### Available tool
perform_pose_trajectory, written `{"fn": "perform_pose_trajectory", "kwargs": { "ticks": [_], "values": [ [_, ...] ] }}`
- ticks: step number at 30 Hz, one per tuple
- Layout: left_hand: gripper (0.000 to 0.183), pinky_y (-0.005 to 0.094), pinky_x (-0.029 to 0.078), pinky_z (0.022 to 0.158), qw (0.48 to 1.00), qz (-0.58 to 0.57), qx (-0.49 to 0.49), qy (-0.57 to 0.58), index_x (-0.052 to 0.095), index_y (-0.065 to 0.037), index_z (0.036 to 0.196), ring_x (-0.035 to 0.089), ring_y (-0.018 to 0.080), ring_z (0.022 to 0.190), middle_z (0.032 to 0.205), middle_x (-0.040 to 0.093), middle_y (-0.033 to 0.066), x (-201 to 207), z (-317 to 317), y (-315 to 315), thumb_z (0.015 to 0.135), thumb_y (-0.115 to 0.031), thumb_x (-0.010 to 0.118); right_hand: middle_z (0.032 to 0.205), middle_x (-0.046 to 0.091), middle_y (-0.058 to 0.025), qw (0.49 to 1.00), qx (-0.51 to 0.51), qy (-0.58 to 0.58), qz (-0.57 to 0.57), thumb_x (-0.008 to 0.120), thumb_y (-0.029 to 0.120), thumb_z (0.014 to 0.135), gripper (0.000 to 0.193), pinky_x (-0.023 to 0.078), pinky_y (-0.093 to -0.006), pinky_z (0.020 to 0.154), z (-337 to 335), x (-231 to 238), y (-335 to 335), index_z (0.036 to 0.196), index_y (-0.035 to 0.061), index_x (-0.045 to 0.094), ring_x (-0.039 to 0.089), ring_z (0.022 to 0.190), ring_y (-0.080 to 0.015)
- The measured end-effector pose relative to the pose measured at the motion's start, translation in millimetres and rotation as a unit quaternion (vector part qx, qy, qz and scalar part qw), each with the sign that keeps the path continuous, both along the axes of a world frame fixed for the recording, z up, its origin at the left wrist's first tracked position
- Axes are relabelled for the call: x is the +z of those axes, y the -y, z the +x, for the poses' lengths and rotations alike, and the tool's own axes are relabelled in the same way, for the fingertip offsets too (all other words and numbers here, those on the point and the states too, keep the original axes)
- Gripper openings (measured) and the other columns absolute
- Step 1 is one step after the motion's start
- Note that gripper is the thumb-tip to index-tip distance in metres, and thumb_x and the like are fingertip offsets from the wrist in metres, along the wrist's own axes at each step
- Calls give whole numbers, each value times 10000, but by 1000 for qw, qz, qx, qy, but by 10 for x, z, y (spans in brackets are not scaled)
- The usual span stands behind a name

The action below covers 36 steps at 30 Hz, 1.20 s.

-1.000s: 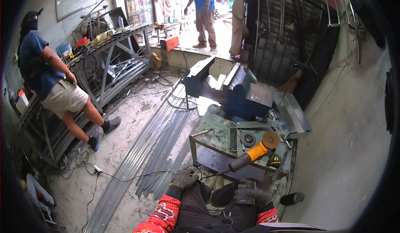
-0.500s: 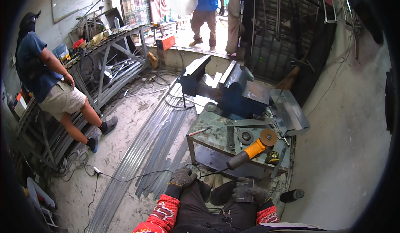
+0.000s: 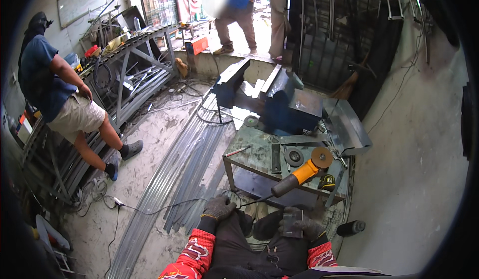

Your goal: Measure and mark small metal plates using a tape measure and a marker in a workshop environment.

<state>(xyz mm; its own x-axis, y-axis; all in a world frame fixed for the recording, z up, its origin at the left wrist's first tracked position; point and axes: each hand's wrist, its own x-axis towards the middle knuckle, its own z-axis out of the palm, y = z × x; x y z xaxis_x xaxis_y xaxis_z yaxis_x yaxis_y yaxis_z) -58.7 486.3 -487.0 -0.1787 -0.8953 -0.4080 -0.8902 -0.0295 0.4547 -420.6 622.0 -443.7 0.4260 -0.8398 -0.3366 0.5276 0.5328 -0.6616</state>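
Note:
My left hand [image 3: 219, 208], in a dark knitted glove, rests on my left knee with its fingers laid over the trouser leg. A thin black cord runs close by it. My gloved right hand [image 3: 310, 227] is above my right thigh, closed on a small dark rectangular metal plate [image 3: 293, 223]. In front of me, an orange angle grinder [image 3: 302, 174] with a brown disc lies on a low metal table [image 3: 245, 160]. Around it are a yellow-black tape measure [image 3: 327, 182], a round black disc [image 3: 294, 156] and a flat dark metal bar [image 3: 276, 158].
A big blue bench vise [image 3: 289, 110] stands at the table's far side, beside a bent sheet-metal piece [image 3: 347, 129]. Long metal profiles [image 3: 164, 179] cover the floor to the left. A black bottle [image 3: 351, 228] stands right. One person [image 3: 65, 79] leans at the left rack; others are at the doorway.
The person in the blue shirt at the doorway has shifted left, legs further apart. My view has tilted slightly. Both my hands stay where they were, the plate still in the right.

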Motion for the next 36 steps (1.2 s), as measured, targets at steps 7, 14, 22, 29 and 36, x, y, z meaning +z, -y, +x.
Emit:
{"fn": "perform_pose_trajectory", "kwargs": {
  "ticks": [7, 14, 22, 29, 36],
  "values": [
    [600, 520, 467, 1087, 1000, -11, 10, -16, 735, -95, 1248, 599, 430, 1266, 1337, 667, 213, -105, 14, 18, 885, -561, 633, 1244, 659, -176, 999, -7, 12, 29, 890, 232, 805, 902, 591, -472, 992, 5, 27, -1, 1533, 79, 378, 705, 1120, -331],
    [351, 362, 545, 915, 868, -179, 239, -397, 646, -8, 1293, 691, 247, 986, 1066, 719, 125, -29, 338, -11, 1002, -202, 678, 1212, 662, -152, 1000, 7, 30, 3, 891, 212, 793, 907, 590, -464, 974, -43, -120, -41, 1531, 89, 380, 706, 1090, -314],
    [164, 337, 511, 931, 726, -635, 112, -239, 670, -30, 1109, 652, 191, 953, 1014, 669, 54, 2767, 1004, -690, 991, -37, 556, 1299, 633, -183, 990, -73, 20, -117, 863, 156, 773, 798, 564, -563, 1018, -65, 509, 56, 1466, 56, 479, 678, 1163, -364],
    [175, 357, 516, 926, 615, -678, -374, -149, 667, -21, 1126, 655, 210, 953, 1020, 667, 73, 3964, 740, -1326, 996, -73, 563, 1253, 616, -136, 698, -166, -442, -539, 839, 297, 833, 722, 524, -449, 1003, -139, 2238, 3, 1415, 36, 501, 625, 1123, -274],
    [197, 378, 520, 922, 613, -626, -453, -164, 664, -12, 1144, 658, 229, 953, 1026, 666, 92, 4057, 530, -1235, 1000, -108, 570, 1196, 620, -133, 555, -89, -514, -648, 804, 358, 839, 652, 510, -466, 993, 283, 2473, -9, 1338, 52, 517, 624, 1092, -272]
  ]
}}
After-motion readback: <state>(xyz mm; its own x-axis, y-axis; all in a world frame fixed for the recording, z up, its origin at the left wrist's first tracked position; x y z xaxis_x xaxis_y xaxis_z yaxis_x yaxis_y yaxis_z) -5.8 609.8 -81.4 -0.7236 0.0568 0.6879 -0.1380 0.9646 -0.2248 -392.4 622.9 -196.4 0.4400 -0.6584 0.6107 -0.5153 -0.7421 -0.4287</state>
